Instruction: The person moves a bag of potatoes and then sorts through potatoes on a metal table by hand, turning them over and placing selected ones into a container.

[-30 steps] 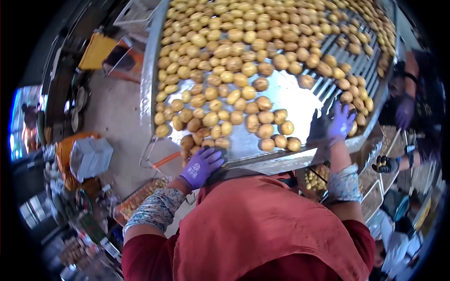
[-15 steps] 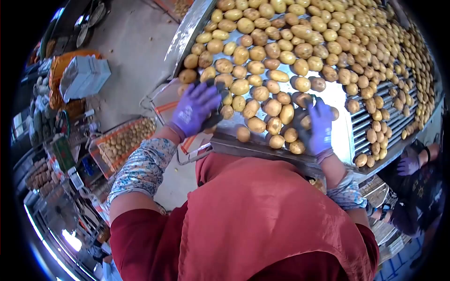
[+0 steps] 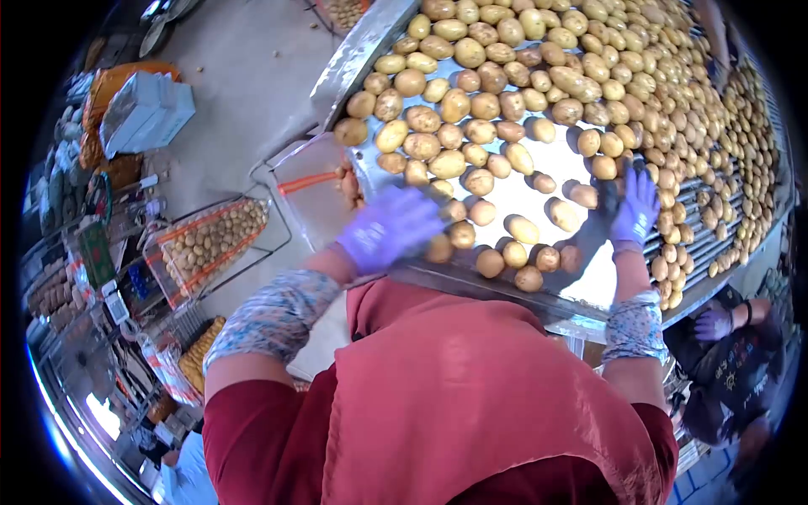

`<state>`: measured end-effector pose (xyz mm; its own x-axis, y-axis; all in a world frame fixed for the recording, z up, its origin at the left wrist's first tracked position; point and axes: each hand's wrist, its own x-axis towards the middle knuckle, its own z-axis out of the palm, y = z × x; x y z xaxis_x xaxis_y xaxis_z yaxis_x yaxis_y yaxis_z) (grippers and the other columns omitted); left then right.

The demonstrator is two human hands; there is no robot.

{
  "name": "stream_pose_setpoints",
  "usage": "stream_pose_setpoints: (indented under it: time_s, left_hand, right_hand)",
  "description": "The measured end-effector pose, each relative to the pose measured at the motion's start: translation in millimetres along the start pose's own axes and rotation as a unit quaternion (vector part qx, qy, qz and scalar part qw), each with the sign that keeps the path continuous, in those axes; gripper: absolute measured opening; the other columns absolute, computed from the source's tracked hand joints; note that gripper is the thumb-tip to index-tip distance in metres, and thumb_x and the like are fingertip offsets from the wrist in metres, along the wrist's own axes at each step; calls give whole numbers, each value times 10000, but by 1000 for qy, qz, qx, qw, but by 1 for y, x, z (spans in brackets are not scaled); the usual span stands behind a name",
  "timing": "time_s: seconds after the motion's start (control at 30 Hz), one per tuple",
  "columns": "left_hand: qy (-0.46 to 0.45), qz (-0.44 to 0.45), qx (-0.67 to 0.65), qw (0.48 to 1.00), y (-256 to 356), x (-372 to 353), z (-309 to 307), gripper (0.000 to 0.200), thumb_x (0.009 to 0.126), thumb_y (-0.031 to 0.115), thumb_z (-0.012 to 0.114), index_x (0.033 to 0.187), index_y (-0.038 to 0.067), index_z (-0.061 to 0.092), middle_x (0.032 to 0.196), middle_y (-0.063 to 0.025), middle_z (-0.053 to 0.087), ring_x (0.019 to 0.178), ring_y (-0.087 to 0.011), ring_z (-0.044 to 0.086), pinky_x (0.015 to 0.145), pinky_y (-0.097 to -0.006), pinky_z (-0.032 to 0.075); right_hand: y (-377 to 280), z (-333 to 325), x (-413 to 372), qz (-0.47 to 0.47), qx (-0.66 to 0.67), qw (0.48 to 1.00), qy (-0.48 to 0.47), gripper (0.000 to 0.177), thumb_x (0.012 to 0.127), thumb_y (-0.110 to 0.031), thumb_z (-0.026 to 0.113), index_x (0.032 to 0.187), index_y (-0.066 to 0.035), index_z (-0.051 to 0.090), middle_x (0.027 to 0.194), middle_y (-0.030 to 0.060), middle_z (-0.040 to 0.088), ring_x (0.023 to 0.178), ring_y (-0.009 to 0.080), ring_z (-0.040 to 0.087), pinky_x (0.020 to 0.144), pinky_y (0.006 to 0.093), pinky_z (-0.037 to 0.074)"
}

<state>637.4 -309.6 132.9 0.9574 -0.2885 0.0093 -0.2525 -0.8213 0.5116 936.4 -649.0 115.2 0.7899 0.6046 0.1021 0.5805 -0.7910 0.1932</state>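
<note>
Many yellow-brown potatoes [image 3: 480, 132] lie over a shiny metal table [image 3: 598, 273], with several loose ones by its front edge. My left hand [image 3: 391, 227], in a purple glove with dark fingertips, is over the table's front left corner beside the potatoes; it is blurred, its fingers stretched out. My right hand [image 3: 637, 206], gloved the same way, lies with spread fingers against potatoes where the sheet meets the metal rollers [image 3: 694, 198]. Neither hand holds a potato that I can see.
Left of the table hangs an open bag [image 3: 316, 181] on a metal frame, with a few potatoes inside. Farther left is a bag full of potatoes [image 3: 215, 240] and a white box [image 3: 147, 114]. At right, a co-worker [image 3: 728, 362] stands close to the table.
My right hand has moved right, from the front potatoes to the rollers' edge. My left hand has moved right and a little down. More bare metal shows between the potatoes.
</note>
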Motion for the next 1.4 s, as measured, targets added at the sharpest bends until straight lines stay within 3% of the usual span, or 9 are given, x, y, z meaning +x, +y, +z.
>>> stream_pose_setpoints:
  time_s: [0.17,0.33,0.67,0.7,0.8,0.87,1.1,1.33,1.4]
  left_hand:
    - [252,-244,187,917,-75,68,-35,547,879,292,604,1323,-11,500,1328,-219,508,1257,-413,451,1045,-511,358]
    - [66,-243,52,967,-16,124,8,524,864,278,597,1340,80,509,1410,-130,472,1305,-329,412,1027,-493,361]
    - [12,15,0,1000,-37,17,-38,437,834,265,629,1241,115,583,1296,-138,554,1248,-342,498,970,-515,409]
    - [-298,-217,110,923,-22,80,-87,401,840,247,627,1195,61,599,1260,-195,563,1208,-373,522,996,-516,407]
    - [249,-198,-135,939,-118,103,-56,544,951,234,536,1407,-33,408,1390,-262,458,1276,-381,465,1104,-414,358]
    - [149,-177,116,966,-150,141,-37,599,972,274,519,1454,-39,351,1491,-234,378,1327,-429,402,1125,-458,314]
    - [-54,-44,225,972,-15,169,36,599,945,342,511,1465,76,379,1529,-177,339,1348,-484,340,1107,-577,273]
    - [-63,137,114,982,37,72,58,544,888,277,552,1411,151,466,1474,-132,420,1357,-414,353,1108,-600,234]
    - [-186,42,235,953,27,44,34,542,893,240,540,1425,185,455,1472,-129,424,1373,-407,340,1104,-599,236]
  right_hand:
    - [1,15,-53,84,-75,993,-36,629,872,-191,584,1446,-33,383,1388,232,461,1274,385,458,1042,474,387]
    - [-135,-69,-71,-126,382,914,-61,425,852,-158,641,1235,5,551,1219,299,544,1005,450,575,813,527,476]
    - [-208,-48,147,-230,143,948,-165,172,785,-198,662,925,-170,758,1003,107,731,935,281,701,807,438,532]
    - [-221,-36,140,-227,177,941,-178,185,775,-185,661,930,-161,759,976,91,733,912,286,700,783,438,538]
    - [-225,-13,72,-46,410,908,65,175,787,-181,614,910,-142,734,883,138,696,786,316,675,761,457,521]
    - [-199,-13,23,-183,346,915,102,238,813,-210,619,1030,-155,702,970,140,646,862,340,631,794,455,501]
    - [13,-129,-174,236,92,956,150,255,769,-110,579,1023,-99,590,907,119,558,869,327,562,737,461,444]
    - [135,-150,-402,831,-83,539,107,448,858,-257,624,1253,-63,542,1213,252,578,1060,433,580,896,471,477]
    - [109,-107,-376,650,-52,754,77,542,856,-284,620,1338,-73,489,1307,228,527,1155,425,529,990,483,424]
